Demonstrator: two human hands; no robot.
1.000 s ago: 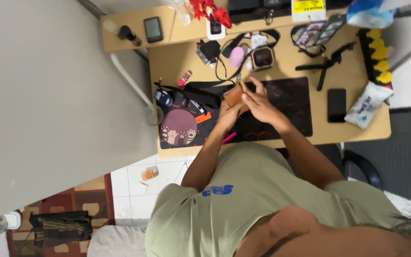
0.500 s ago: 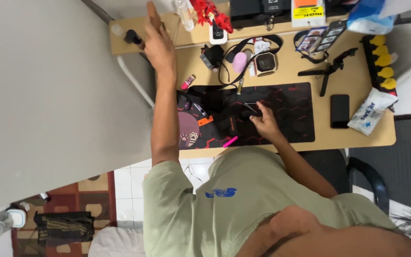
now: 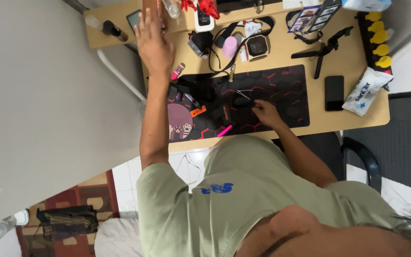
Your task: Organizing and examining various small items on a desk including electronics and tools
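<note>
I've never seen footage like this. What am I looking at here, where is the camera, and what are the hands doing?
There is no machine here: a person works with bare hands, filmed by one camera worn on the head and looking down, so the shirt fills the bottom. The left hand stretches far forward, fingers spread, beside a small dark device at the back of the wooden desk; whether it touches is unclear. The right hand rests on a black mat with red hexagons, by small dark parts too small to identify. Around them lie a black phone, a wipes packet, a pink pen and a round paw-print pad.
</note>
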